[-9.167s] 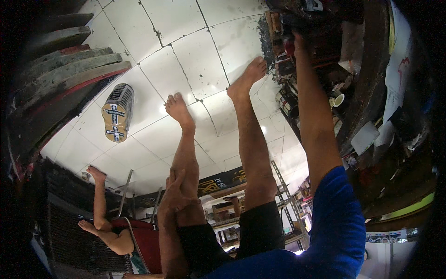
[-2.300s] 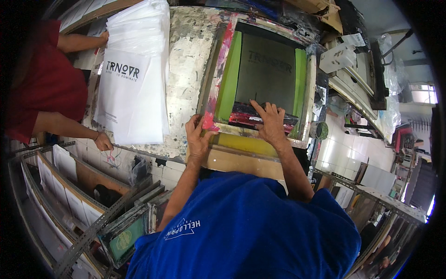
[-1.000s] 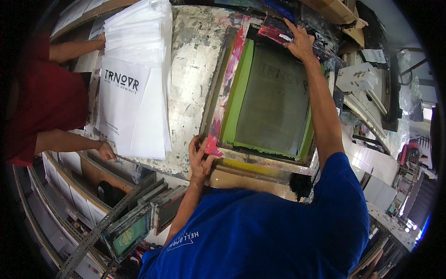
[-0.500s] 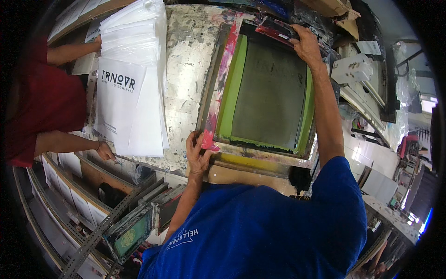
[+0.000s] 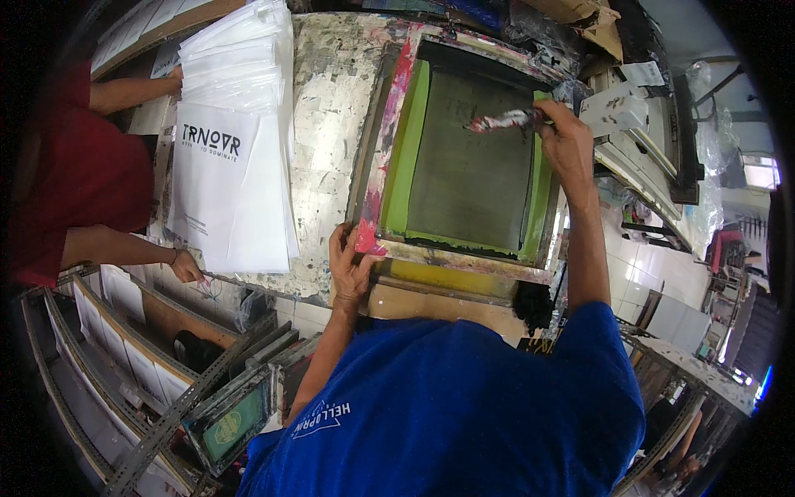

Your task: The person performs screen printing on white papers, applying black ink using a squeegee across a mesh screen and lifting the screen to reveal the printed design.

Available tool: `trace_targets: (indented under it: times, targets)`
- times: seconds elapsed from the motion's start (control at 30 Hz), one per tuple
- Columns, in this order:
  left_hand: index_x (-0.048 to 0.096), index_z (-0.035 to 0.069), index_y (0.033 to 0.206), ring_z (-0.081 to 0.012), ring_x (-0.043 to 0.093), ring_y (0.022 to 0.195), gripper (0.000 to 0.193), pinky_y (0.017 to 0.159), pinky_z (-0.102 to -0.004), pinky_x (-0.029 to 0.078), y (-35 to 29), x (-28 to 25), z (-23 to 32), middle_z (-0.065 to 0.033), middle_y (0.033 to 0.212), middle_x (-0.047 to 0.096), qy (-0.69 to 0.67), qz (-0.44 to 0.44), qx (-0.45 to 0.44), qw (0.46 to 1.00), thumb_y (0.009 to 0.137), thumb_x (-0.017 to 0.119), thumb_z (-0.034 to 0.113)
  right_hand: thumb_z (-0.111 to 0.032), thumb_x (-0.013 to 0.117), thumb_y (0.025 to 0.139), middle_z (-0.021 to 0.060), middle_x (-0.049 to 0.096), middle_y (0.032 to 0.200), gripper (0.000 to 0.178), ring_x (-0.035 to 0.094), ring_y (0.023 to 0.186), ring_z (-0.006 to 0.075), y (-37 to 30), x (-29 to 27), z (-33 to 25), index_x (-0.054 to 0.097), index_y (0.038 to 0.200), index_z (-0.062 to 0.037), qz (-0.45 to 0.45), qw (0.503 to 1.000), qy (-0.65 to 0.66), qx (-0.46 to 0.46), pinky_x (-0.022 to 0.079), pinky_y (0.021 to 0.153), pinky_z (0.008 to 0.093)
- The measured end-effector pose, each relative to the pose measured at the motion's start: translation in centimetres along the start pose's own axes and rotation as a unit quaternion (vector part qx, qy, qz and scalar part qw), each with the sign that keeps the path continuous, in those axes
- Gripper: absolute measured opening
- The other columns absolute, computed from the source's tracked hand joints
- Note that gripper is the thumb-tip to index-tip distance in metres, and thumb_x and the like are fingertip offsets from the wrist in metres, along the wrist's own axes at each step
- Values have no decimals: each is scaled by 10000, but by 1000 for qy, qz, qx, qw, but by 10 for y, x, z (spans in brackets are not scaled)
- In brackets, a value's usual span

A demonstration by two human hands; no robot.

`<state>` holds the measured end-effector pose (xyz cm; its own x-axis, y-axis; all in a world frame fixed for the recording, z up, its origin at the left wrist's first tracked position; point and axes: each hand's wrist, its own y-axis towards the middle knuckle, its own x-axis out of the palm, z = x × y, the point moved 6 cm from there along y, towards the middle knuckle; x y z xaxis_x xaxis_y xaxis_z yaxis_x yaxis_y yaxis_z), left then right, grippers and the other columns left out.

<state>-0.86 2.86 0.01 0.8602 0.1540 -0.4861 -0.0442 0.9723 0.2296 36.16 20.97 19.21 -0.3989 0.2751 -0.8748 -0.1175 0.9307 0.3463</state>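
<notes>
In front of me lies a screen-printing frame (image 5: 391, 153), its wooden rim stained pink. Green strips border the dark mesh (image 5: 472, 178) inside it. My left hand (image 5: 350, 269) grips the frame's near left corner, fingers curled over the rim. My right hand (image 5: 568, 142) is closed round one end of a squeegee (image 5: 503, 122). Red and white ink smears cover the squeegee, which is blurred and lies across the upper part of the mesh; whether it touches cannot be told.
White printed plastic bags (image 5: 228, 174) lie in a fanned stack left of the frame on an ink-stained table (image 5: 319, 166). Beside them, a person in a red shirt (image 5: 95, 166) has both hands at the stack. Shelves (image 5: 124, 331) and leaning screen frames (image 5: 228, 427) stand at lower left.
My right hand has moved nearer with the squeegee, from the frame's far edge to over the mesh. The squeegee has turned. My left hand keeps its hold on the corner.
</notes>
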Motion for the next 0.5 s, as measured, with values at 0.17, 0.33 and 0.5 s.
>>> trace_targets:
  times: [0.17, 0.33, 0.5]
  targets:
    - [620, 22, 1292, -372, 521, 1211, 610, 1045, -428, 421, 2, -2, 6, -204, 1334, 497, -1, 5, 2, 1000, 746, 798, 226, 141, 503, 731, 142, 687, 1054, 407, 667, 985, 255, -28, -7, 34, 657, 1089, 23, -22, 983, 168, 72, 501, 881, 313]
    - [613, 27, 1293, -399, 518, 1206, 625, 1027, -441, 436, 2, -2, 6, -233, 1320, 500, -3, 1, 6, 1000, 751, 808, 269, 148, 460, 749, 132, 685, 1116, 411, 650, 1039, 213, -47, -8, 60, 655, 1100, 59, -71, 961, 257, 74, 476, 942, 311]
    - [609, 32, 1296, -414, 519, 1201, 619, 1019, -445, 444, 2, -4, 10, -246, 1315, 500, 0, 3, 13, 1000, 763, 811, 274, 102, 621, 756, 160, 664, 1093, 302, 645, 1050, 273, -52, -14, 42, 648, 1052, 51, -41, 980, 187, 47, 483, 940, 333]
